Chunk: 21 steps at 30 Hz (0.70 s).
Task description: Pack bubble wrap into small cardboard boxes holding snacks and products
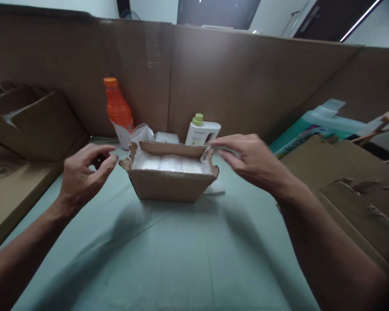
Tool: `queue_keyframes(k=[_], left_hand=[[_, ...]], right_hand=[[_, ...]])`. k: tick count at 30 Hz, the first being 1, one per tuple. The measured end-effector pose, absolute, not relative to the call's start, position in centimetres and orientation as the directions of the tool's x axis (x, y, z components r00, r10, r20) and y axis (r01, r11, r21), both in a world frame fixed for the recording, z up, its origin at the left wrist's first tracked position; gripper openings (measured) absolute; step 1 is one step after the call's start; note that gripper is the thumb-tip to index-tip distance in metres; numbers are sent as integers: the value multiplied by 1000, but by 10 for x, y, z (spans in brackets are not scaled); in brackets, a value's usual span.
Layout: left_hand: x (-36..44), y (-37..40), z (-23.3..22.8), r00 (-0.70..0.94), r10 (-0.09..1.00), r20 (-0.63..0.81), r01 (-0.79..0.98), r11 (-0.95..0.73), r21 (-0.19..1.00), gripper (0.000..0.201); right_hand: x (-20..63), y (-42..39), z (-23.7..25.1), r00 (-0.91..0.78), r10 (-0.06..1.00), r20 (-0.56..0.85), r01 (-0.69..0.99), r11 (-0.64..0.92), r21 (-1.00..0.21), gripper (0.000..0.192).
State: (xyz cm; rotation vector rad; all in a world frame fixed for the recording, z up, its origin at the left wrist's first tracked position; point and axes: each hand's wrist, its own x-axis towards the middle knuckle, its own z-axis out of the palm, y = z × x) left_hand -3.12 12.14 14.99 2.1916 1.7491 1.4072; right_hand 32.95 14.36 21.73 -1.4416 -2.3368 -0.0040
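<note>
- Cardboard box (168,183) sits mid-table on the pale green table (181,259), flaps open, stuffed with bubble wrap (168,163) up to the rim.
- Left hand (84,172) hovers just beside the box's left corner flap, not touching; fingers (108,163) curled and slightly apart, holding nothing that I can see.
- Right hand (249,160) hangs over the right rear corner, fingers spread and extended, tips at or just above the flap and wrap; contact too close to call.
- Handling, my read: box looks small, corrugated, stiff in the walls but floppy at the torn-edged flaps. Likely light unless something dense hides under the wrap; contents not visible.
- Best hold: both side walls low down, or under the base. Flaps would fold or tear if used as handles.
- Bubble wrap is soft, springy and slick; it would push back against the flaps.
- Behind the box: orange bottle (118,112) at left, white bottle with green cap (201,129) at right, both upright and near the back wall of cardboard sheets (246,82).
- Flat cardboard stacks (350,181) flank both sides.
</note>
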Motion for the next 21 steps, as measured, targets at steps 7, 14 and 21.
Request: queue_keyframes(k=[7, 14, 21], left_hand=[[-32, 128, 63, 41, 959, 282, 517, -262, 815, 105], [33, 136, 60, 101, 954, 281, 219, -297, 930, 97], [12, 54, 94, -77, 920, 385, 382, -329, 864, 83]], right_hand=[[339, 120, 110, -121, 962, 243, 672, 260, -694, 71], [308, 118, 71, -67, 955, 289, 553, 277, -786, 90], [298, 81, 114, -110, 894, 434, 588, 410, -697, 90]])
